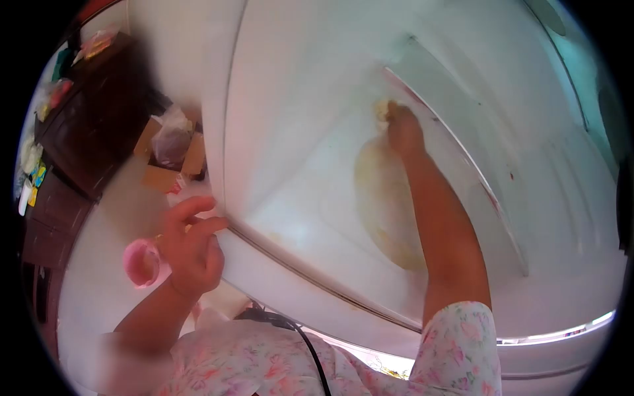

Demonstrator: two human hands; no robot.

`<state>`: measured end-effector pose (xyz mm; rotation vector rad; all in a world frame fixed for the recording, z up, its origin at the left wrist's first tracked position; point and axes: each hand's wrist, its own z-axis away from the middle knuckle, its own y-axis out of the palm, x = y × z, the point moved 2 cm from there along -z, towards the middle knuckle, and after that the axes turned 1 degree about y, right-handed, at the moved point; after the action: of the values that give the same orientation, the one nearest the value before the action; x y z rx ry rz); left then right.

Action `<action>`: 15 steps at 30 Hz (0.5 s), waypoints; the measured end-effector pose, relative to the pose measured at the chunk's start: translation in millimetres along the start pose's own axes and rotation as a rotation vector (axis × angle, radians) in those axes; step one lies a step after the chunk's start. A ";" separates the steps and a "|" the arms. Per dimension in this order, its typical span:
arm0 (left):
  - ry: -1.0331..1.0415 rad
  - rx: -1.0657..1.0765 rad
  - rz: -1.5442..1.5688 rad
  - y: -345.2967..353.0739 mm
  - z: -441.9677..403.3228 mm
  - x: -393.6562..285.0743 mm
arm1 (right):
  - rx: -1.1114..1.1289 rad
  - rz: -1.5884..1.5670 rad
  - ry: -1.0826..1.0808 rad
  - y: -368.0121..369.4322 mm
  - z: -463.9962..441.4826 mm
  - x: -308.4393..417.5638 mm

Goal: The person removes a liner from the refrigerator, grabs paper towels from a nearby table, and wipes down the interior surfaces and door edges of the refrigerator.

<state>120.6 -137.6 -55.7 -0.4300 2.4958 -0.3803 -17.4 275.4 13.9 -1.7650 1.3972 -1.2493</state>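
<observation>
My right hand (405, 132) is closed around a pale yellow cloth or sponge (382, 111), too small in view to tell which. It presses this against the white inner surface (310, 152) of what looks like a refrigerator, close to a long thin ridge (456, 142). A yellowish oval patch (380, 198) shows on that surface below the hand. My left hand (195, 247) is raised at the left with bent fingers apart and holds nothing. Its fingertips are near the gasketed edge (264, 247); whether they touch is unclear.
A pink mug or small bucket (141, 264) is beside my left hand, lower down. An open cardboard box (193, 155) with a plastic bag (172, 135) inside stands on the floor. Dark wooden cabinets (92, 125) line the far left. A black cable (314, 356) hangs across my front.
</observation>
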 end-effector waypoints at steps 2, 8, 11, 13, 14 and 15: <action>-0.015 0.018 -0.017 0.6 0.4 -0.6 | 0.101 0.148 0.210 0.1 -22.5 30.5; 0.030 -0.006 -0.006 3.5 0.6 -0.6 | -0.031 0.249 -0.254 22.3 -36.5 13.6; 0.005 -0.002 0.029 4.2 2.0 -4.7 | 0.132 0.004 -0.169 2.8 18.4 61.0; 0.020 0.025 0.011 1.9 1.3 -3.2 | -0.039 0.058 -0.360 2.6 65.2 94.8; 0.010 0.052 0.011 1.5 0.8 -4.6 | 0.105 0.009 -0.332 -8.0 85.0 117.3; 0.022 0.054 0.020 1.2 2.3 -6.8 | 0.003 -0.044 -0.451 -13.7 110.2 132.3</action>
<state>127.0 -134.3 -54.6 -0.3807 2.5029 -0.4456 91.2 141.4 23.1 -1.9323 1.0982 -0.8006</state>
